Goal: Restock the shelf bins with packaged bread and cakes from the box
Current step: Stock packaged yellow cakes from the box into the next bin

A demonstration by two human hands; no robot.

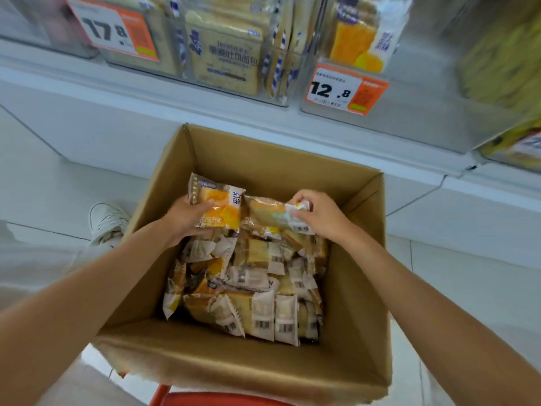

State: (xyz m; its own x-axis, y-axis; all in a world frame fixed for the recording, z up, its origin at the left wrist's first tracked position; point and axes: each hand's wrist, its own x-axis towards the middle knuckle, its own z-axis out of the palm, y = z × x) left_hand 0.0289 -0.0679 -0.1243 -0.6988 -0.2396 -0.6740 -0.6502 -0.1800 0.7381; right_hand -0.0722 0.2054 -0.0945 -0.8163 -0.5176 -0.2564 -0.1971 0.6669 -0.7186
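An open cardboard box [354, 288] stands below me, holding several wrapped cake packets [251, 288]. My left hand [183, 219] grips a yellow-and-white cake packet [219, 200], lifted upright above the pile. My right hand [319, 215] pinches the end of a second packet [269, 216] that lies across the top of the pile. Above, clear shelf bins hold packaged toast bread [225, 54] and a yellow cake packet [363, 33].
Price tags reading 17.8 [112, 29] and 12.8 [345, 89] hang on the bin fronts. A white shelf ledge [205, 106] runs behind the box. My white shoe [106, 222] is on the tiled floor at left. A red stool edge [222, 399] shows under the box.
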